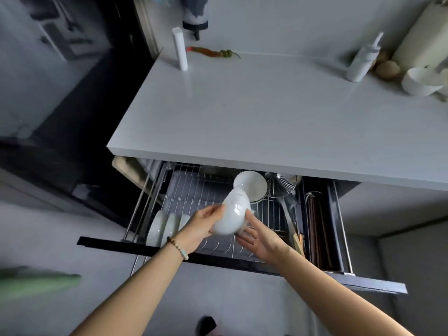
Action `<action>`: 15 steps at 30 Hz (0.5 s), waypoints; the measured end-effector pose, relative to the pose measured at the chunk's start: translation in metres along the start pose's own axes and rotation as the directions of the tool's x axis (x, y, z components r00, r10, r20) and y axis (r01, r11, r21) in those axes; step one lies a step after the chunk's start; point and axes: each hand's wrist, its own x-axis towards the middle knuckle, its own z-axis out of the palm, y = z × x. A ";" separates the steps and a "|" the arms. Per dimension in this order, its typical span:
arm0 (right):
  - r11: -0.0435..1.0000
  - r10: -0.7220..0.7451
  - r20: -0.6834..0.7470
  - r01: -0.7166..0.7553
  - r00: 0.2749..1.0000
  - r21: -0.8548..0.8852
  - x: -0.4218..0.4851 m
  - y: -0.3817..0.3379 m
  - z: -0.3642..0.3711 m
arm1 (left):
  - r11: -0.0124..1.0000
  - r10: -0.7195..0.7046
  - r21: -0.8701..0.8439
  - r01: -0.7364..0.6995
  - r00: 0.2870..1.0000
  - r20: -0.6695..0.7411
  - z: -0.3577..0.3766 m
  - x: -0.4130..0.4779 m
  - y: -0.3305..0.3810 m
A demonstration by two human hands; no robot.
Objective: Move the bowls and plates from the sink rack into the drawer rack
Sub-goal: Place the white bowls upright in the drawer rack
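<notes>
L hand [203, 226]: fingers curled round left side of white bowl [232, 214], gripping.
R hand [259, 241]: palm up, fingers mostly straight, propping bowl's lower right rim; thumb on its side.
Bowl: held in air over drawer rack [194, 190], tipped; foot end up & away twd bench [266, 112], mouth down twd person.
Rack: other bowls [167, 226] on edge at left.

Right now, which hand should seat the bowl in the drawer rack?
Probably left. The left hand grips the bowl over the drawer rack; the right hand only touches it with straight fingers.
</notes>
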 end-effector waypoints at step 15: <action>0.929 0.215 -0.004 -0.206 0.976 -0.307 0.126 0.033 0.020 | 0.942 -0.125 0.307 0.134 0.991 -0.047 -0.093 0.075 -0.067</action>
